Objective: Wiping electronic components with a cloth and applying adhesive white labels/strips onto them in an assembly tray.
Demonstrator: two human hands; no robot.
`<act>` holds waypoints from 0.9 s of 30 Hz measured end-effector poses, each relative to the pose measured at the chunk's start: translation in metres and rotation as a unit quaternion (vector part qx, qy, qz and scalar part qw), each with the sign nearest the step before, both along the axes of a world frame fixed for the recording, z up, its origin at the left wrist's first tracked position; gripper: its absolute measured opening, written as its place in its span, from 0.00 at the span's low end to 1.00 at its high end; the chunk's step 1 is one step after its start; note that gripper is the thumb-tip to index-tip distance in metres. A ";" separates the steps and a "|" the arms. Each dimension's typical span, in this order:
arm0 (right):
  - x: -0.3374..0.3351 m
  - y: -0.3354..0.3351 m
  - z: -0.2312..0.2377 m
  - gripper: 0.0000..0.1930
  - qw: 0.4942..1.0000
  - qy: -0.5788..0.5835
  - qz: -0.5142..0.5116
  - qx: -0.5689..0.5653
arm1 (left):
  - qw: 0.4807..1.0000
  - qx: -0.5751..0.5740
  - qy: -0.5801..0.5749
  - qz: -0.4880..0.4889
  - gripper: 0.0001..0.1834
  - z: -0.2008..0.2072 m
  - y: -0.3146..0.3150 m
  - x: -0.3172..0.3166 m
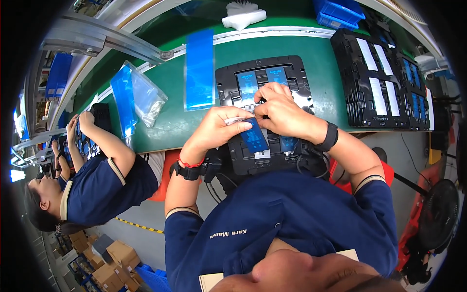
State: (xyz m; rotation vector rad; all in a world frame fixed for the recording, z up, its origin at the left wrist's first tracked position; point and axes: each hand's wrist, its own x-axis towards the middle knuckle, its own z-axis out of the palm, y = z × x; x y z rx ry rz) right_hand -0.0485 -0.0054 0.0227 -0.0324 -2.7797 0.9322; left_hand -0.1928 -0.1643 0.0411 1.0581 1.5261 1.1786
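My left hand [219,127] grips a flat blue battery pack [255,137] between thumb and fingers, tilted above a black moulded tray [226,91]. A small whitish piece shows between the left fingers, too unclear to name. Close to the pack's upper end, my right hand [282,113] is closed in a pinch, and its fingers hide whatever is in them. Two more blue packs, a left one [247,82] and a right one [277,76], lie in the tray's far pockets. Another pack [288,143] sits partly below my right hand.
Blue film [199,73] and a clear plastic bag [148,97] lie left on the green table [321,58]. At right stand stacked black trays [348,82] with white strips and blue packs. Blue bins [340,12] are at the back. A co-worker [104,180] sits to the left.
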 end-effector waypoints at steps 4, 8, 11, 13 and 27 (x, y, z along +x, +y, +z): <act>0.000 -0.002 -0.007 0.04 1.000 0.029 -0.011 0.003 | 0.999 -0.034 0.002 -0.028 0.08 -0.002 0.003 0.008; 0.001 -0.002 -0.009 0.02 0.999 0.038 -0.010 0.006 | 0.999 -0.024 0.014 -0.033 0.08 -0.009 0.003 0.010; 0.002 -0.002 -0.009 0.03 0.999 0.032 -0.006 0.001 | 0.998 -0.038 0.041 -0.035 0.08 -0.010 0.005 0.013; 0.003 -0.001 -0.009 0.04 0.999 0.032 -0.005 0.012 | 0.996 -0.047 0.061 -0.037 0.08 -0.010 0.006 0.014; 0.033 0.017 0.028 0.13 0.998 0.021 -0.052 -0.013 | 0.983 0.028 -0.161 0.078 0.31 0.007 -0.003 0.021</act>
